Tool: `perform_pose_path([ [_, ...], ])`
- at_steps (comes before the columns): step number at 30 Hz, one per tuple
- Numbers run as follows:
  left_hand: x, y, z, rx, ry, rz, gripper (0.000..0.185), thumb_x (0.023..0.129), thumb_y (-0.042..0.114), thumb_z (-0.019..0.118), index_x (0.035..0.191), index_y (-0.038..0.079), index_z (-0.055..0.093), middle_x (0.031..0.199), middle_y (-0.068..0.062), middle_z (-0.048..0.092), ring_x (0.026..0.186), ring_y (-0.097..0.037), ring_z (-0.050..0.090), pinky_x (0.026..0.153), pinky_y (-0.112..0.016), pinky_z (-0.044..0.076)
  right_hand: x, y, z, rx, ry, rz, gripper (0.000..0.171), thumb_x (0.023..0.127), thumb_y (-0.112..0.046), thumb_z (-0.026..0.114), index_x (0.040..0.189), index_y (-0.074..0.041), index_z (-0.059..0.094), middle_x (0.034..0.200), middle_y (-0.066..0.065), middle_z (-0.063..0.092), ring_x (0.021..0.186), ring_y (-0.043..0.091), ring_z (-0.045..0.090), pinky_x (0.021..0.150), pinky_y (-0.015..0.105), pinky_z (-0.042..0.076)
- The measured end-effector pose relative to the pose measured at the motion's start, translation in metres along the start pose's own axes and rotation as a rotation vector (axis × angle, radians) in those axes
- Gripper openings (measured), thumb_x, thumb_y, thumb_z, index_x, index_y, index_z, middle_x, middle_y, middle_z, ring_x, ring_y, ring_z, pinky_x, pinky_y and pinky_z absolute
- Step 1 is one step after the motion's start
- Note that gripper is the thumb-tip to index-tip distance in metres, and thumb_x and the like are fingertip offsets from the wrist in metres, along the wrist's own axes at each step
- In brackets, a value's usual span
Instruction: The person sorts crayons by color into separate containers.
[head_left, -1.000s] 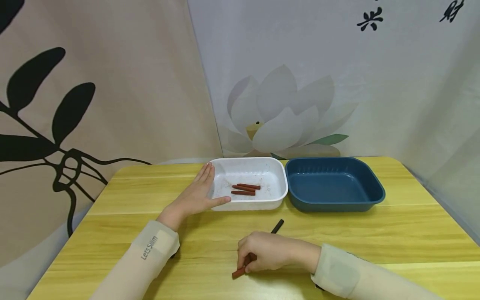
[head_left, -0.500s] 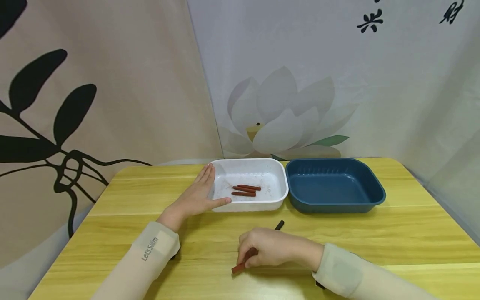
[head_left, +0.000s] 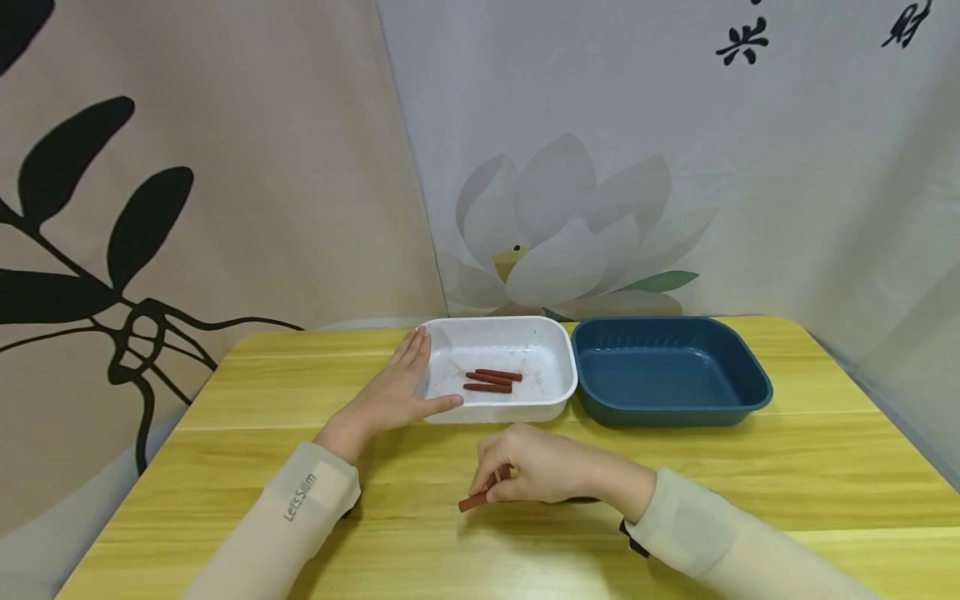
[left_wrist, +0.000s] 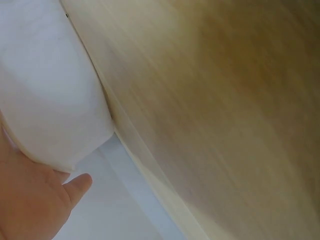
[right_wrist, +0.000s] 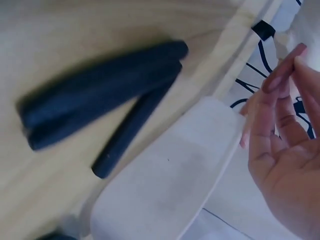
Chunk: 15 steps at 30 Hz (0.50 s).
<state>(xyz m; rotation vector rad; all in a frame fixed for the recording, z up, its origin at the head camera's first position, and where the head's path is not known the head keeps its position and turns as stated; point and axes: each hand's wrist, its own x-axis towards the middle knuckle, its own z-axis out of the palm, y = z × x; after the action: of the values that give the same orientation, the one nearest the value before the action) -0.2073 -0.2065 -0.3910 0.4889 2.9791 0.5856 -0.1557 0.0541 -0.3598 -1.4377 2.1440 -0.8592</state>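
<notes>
The left hand [head_left: 390, 396] lies flat with straight fingers against the left wall of the white tray [head_left: 551, 400], which sits near the back edge of the table [head_left: 825, 467]. Three brown sticks [head_left: 491, 381] lie inside that tray. In front of it, toward the table's middle, the right hand [head_left: 543, 475] pinches another brown stick [head_left: 474, 502] between curled fingertips, its free end tilted down just above the wood. A dark blue tray [head_left: 738, 408] stands just beside the white one, on its right.

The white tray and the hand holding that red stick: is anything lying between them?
In the head view, only bare tabletop separates the white tray from the right hand pinching the red stick.
</notes>
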Motion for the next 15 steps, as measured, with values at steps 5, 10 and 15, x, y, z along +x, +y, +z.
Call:
perform_pose_path([
  [5, -0.002, 0.000, 0.001, -0.012, -0.012, -0.013, 0.120, 0.084, 0.076, 0.056, 0.158, 0.000, -0.001, 0.168, -0.011, -0.009, 0.156, -0.029, -0.006, 0.126, -0.047, 0.012, 0.002, 0.000, -0.009, -0.002, 0.023, -0.023, 0.015, 0.090, -0.006, 0.071, 0.102, -0.010, 0.079, 0.090, -0.002, 0.070, 0.078, -0.006, 0.055, 0.073, 0.016, 0.052],
  [10, -0.002, 0.000, 0.001, -0.013, -0.002, -0.004, 0.119, 0.084, 0.075, 0.056, 0.158, 0.000, 0.000, 0.168, -0.012, -0.009, 0.156, -0.029, -0.006, 0.125, -0.049, 0.014, 0.004, 0.001, -0.021, 0.006, 0.076, -0.005, 0.015, 0.090, -0.006, 0.071, 0.102, -0.010, 0.079, 0.088, -0.002, 0.070, 0.078, -0.004, 0.056, 0.073, 0.018, 0.053],
  [15, 0.000, 0.000, 0.000, -0.008, -0.006, -0.005, 0.119, 0.085, 0.076, 0.055, 0.158, 0.000, -0.001, 0.168, -0.012, -0.009, 0.156, -0.029, -0.006, 0.126, -0.048, 0.013, 0.006, 0.000, -0.034, -0.002, 0.125, 0.014, 0.016, 0.090, -0.007, 0.072, 0.103, -0.011, 0.079, 0.091, -0.003, 0.069, 0.077, -0.002, 0.058, 0.073, 0.021, 0.054],
])
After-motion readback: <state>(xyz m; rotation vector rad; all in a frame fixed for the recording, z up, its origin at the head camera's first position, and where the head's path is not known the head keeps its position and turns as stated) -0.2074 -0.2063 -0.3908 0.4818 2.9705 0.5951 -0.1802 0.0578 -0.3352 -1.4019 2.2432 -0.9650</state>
